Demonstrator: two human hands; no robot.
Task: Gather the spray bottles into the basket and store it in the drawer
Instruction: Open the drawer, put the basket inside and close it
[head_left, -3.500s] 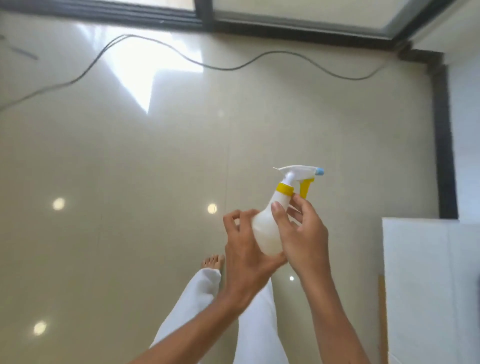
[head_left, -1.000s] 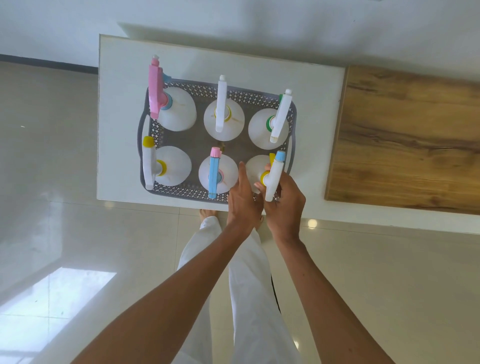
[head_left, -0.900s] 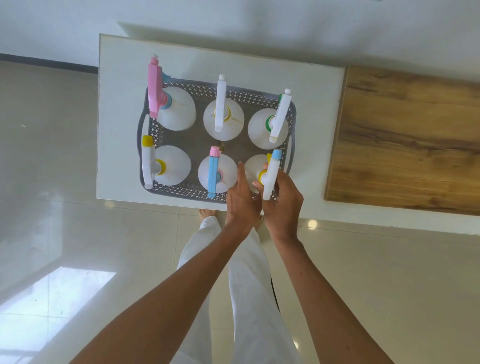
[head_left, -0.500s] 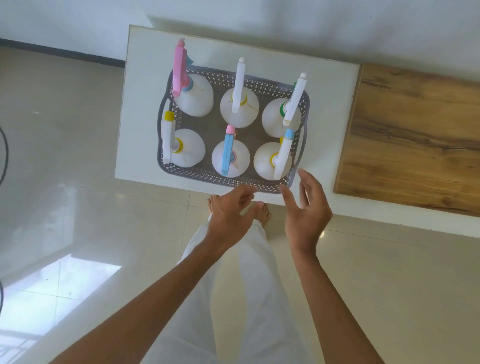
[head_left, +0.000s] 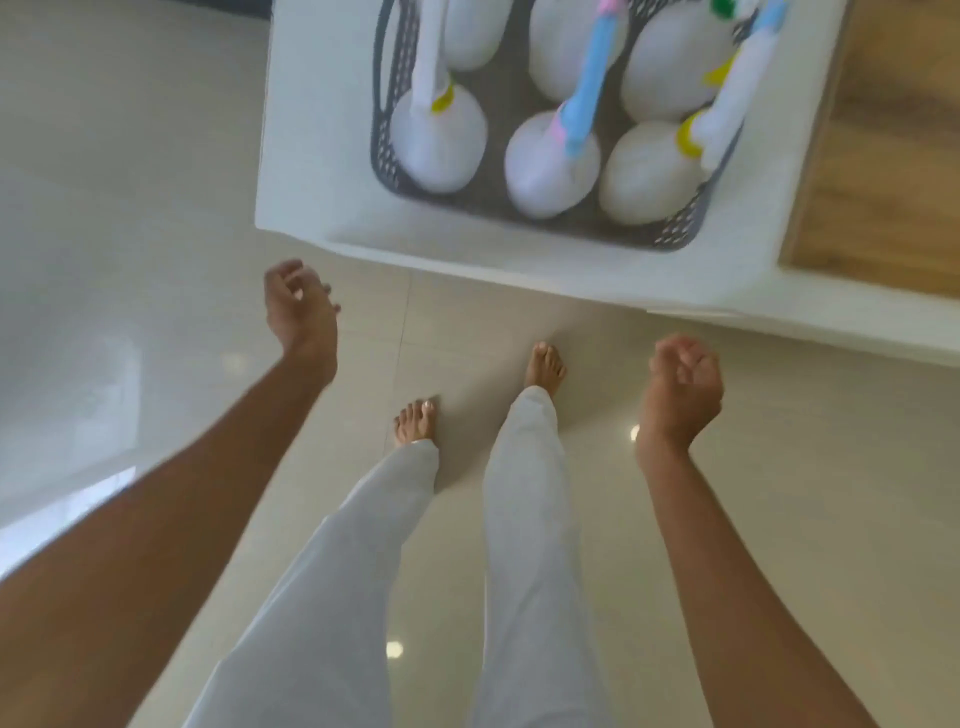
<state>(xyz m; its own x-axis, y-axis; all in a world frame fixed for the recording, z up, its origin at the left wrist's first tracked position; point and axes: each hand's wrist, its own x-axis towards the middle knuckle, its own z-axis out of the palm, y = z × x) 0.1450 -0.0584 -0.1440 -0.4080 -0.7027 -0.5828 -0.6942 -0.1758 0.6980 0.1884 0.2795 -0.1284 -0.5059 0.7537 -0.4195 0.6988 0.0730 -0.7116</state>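
A grey perforated basket (head_left: 383, 156) stands on a white cabinet top (head_left: 311, 156) at the upper edge of the view. Several white spray bottles stand upright in it: one with a yellow collar (head_left: 439, 140) at the near left, one with a blue and pink trigger (head_left: 553, 166) in the middle, one with a yellow collar and blue nozzle (head_left: 649, 179) at the near right. My left hand (head_left: 300, 306) hovers below the cabinet's front edge, fingers loosely curled, holding nothing. My right hand (head_left: 680, 384) is lower, curled into a loose fist, with nothing in it.
A wooden surface (head_left: 883, 156) adjoins the white top on the right. Glossy beige floor tiles (head_left: 156, 260) lie below. My bare feet (head_left: 543, 364) and white trouser legs (head_left: 519, 519) stand just in front of the cabinet.
Both hands have let go of the last bottle, left in the basket's near right corner, and dropped apart below the cabinet edge. The view has tilted down and moved closer.
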